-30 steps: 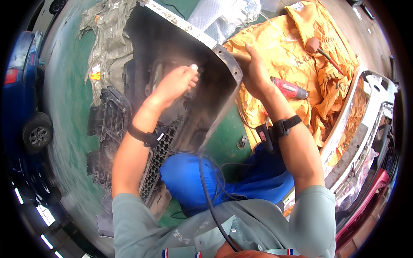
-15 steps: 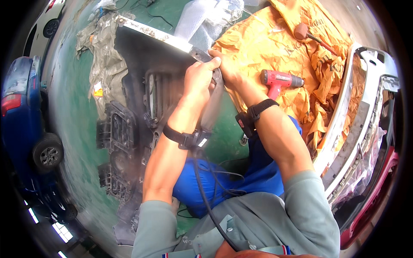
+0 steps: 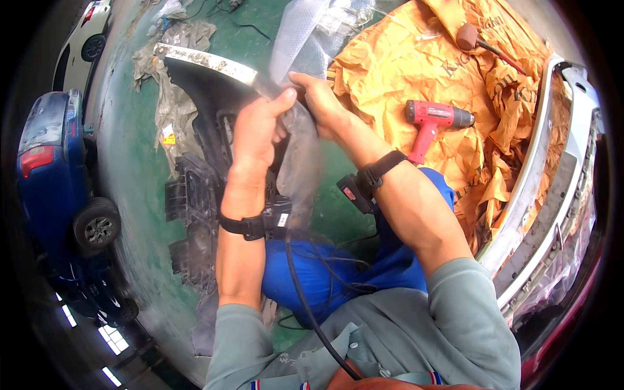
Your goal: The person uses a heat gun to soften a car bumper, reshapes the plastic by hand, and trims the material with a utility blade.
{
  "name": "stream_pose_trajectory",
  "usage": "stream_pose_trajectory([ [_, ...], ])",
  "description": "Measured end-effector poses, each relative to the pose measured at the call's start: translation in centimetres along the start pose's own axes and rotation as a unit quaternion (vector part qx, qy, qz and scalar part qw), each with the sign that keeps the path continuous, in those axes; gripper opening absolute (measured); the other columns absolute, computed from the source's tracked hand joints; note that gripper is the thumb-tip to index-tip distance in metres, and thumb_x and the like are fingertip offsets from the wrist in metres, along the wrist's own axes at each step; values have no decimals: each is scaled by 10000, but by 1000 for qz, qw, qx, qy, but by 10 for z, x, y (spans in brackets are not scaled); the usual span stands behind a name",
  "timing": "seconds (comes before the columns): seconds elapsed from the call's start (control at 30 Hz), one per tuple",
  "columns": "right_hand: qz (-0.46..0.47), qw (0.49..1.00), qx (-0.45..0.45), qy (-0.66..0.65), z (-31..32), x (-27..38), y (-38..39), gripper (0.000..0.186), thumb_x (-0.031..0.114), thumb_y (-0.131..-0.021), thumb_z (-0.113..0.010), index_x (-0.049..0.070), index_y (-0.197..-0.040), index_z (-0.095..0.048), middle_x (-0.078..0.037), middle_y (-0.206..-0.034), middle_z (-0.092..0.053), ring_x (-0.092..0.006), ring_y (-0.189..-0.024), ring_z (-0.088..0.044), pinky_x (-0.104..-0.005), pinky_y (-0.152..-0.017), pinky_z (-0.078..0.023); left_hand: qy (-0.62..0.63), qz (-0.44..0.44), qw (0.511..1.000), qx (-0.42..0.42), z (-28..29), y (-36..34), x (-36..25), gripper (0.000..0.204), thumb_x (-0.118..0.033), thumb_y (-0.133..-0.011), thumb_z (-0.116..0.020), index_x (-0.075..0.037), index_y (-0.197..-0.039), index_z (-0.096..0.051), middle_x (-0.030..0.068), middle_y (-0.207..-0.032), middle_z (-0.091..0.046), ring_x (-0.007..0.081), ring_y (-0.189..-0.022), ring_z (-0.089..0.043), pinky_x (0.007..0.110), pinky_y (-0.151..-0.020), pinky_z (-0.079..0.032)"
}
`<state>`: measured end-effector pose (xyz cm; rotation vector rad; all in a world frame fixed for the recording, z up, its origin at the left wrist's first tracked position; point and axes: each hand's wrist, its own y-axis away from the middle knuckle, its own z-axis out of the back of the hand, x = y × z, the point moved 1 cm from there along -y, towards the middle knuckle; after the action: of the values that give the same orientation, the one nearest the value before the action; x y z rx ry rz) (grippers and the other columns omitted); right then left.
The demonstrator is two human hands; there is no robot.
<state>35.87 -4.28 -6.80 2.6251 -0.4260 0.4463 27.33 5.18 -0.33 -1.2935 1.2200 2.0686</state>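
A dark, curved car panel with a scuffed white edge is held up before me, and its grey flap hangs down below my hands. My left hand is closed on the panel near the end of the white edge, thumb on top. Close beside it, my right hand grips the panel's right-hand edge, some fingertips hidden behind it. Both hands are slightly blurred. Under the panel, a black ribbed plastic car part lies on the green floor.
At the right, a pink-red heat gun and a mallet lie on crumpled orange paper. White bumpers stand beyond. Bubble wrap lies ahead; a cable crosses my lap. A blue car is at left.
Both hands have moved left and a little nearer, tilting the panel. Its white edge now slopes less steeply, and the grey flap is spread wider. My hands stand further apart.
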Motion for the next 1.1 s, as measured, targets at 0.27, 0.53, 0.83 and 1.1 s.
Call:
stream_pose_trajectory([
  [0.27, -35, 991, 4, 126, -26, -73, -36, 265, 294, -912, -554, 61, -972, -665, -22, -983, -636, -148, -907, -513, -335, -802, -390, 173, -2, 985, 11, 72, 34, -90, 313, -193, -947, -668, 26, -1169, -633, 121, -1109, -702, 249, -1020, -674, 385, -940, -519],
  [0.53, -94, 934, 212, 272, -62, -136, -22, 541, 132, -839, -629, 96, -1378, -599, -69, -1168, -676, -189, -1047, -623, -316, -893, -497, 132, 16, 986, -103, 158, 138, -172, 312, -186, -955, -632, 36, -1171, -668, 143, -1112, -727, 264, -1011, -701, 393, -961, -521],
  [0.83, -73, 887, 403, 214, -83, -139, 6, 849, 255, -835, -799, 25, -1534, -375, -150, -1438, -539, -223, -1297, -524, -348, -1105, -393, 65, -65, 980, -178, 169, 220, -195, 295, -194, -952, -630, 53, -1100, -693, 166, -1071, -739, 278, -962, -717, 398, -916, -547],
  [1.1, -8, 849, 401, 343, -83, -154, 26, 1039, 524, -715, -876, 45, -1513, -414, -186, -1406, -566, -268, -1313, -526, -350, -1087, -412, 63, -104, 958, -261, 163, 252, -188, 312, -195, -951, -623, 65, -1116, -676, 182, -1073, -727, 296, -953, -711, 387, -860, -559],
])
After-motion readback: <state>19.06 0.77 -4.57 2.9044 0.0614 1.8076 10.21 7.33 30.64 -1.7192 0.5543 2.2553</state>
